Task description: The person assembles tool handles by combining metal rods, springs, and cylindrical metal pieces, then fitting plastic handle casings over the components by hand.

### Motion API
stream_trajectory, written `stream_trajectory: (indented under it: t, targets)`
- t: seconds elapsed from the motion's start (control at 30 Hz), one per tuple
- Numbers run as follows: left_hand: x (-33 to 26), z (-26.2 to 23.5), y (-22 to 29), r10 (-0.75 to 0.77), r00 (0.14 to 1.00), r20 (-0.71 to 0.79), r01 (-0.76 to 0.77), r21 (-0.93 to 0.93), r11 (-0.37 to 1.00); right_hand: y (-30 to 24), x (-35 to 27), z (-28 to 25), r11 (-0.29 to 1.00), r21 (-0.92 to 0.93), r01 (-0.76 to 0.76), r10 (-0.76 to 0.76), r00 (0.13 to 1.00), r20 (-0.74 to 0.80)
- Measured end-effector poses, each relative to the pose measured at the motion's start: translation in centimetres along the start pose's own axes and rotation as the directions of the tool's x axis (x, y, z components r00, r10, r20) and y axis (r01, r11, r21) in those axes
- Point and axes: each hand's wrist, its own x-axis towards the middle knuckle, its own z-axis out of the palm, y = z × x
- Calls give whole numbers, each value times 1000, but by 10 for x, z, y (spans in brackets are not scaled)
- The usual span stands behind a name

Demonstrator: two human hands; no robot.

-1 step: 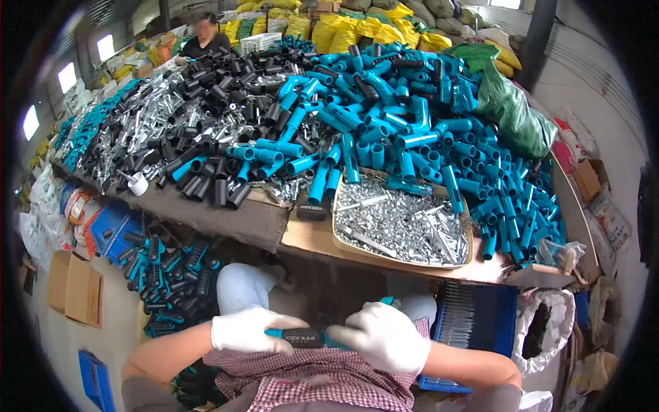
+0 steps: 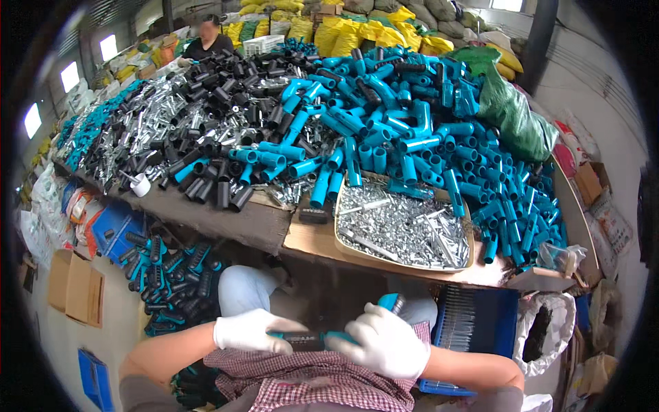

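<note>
A teal-and-black pistol-shaped tool handle [image 2: 303,338] lies across my lap, with pale lettering on its black barrel. My left hand [image 2: 250,331], in a white glove, is closed round its left end, the thumb smeared by motion. On the other end, my right hand [image 2: 388,342], gloved too, wraps the teal part with curled fingers. A teal piece with a dark grip [image 2: 391,302] sticks up behind the right knuckles; the hand hides where it joins the barrel. Beyond the hands, on the bench edge, stands a tray [image 2: 336,237] of small silver metal parts.
Teal housings [image 2: 419,137] and black tubes [image 2: 226,96] heap the bench [image 2: 226,220]. Assembled teal-and-black handles [image 2: 171,281] lie piled at my left. A blue crate [image 2: 504,323] of metal rods and a white sack [image 2: 570,319] stand right. Another person [image 2: 208,44] is behind the heap.
The teal piece behind my right hand has risen further into view, showing its dark grip. Both hands stay on the tool handle, and the whole view has shifted slightly.
</note>
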Motion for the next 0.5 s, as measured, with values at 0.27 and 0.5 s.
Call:
stream_trajectory:
  t: [0.27,0.5]
  targets:
    - [0,23,-34,41,895,444,244,-564,789,0,-1,-7,812,-247,528,-556,829,-54]
    - [9,26,-22,281,960,0,-281,-31,959,-4,-15,4,977,209,35,-23,998,-61]
